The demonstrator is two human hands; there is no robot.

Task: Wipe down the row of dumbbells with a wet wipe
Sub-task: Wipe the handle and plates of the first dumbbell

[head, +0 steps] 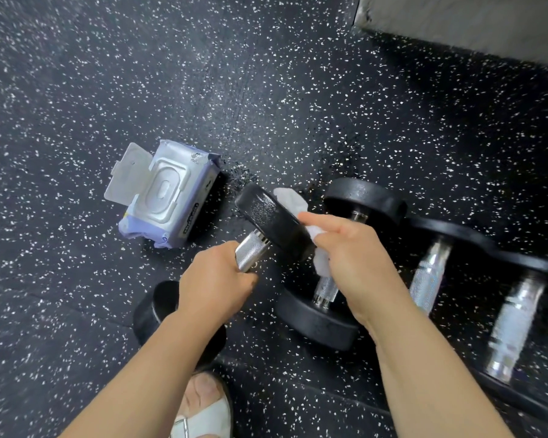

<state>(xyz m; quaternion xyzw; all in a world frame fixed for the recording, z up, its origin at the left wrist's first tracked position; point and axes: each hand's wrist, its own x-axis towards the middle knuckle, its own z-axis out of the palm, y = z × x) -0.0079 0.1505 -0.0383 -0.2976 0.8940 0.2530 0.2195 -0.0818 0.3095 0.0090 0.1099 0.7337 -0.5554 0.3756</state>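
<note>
My left hand [214, 284] grips the knurled chrome handle of a black dumbbell [271, 221] and holds it tilted off the floor, far head up. My right hand [358, 257] presses a crumpled white wet wipe [290, 200] against the far side of that raised head. Three more black dumbbells lie side by side to the right: the nearest dumbbell [361, 200] partly behind my right hand, a middle dumbbell [431, 273], and a blurred outer dumbbell [513, 324].
A purple pack of wet wipes [168, 200] lies on the speckled black rubber floor [234, 90] to the left, its lid flipped open. A grey wall base [472, 23] runs along the top right. My foot in a white sandal [206, 409] shows at the bottom.
</note>
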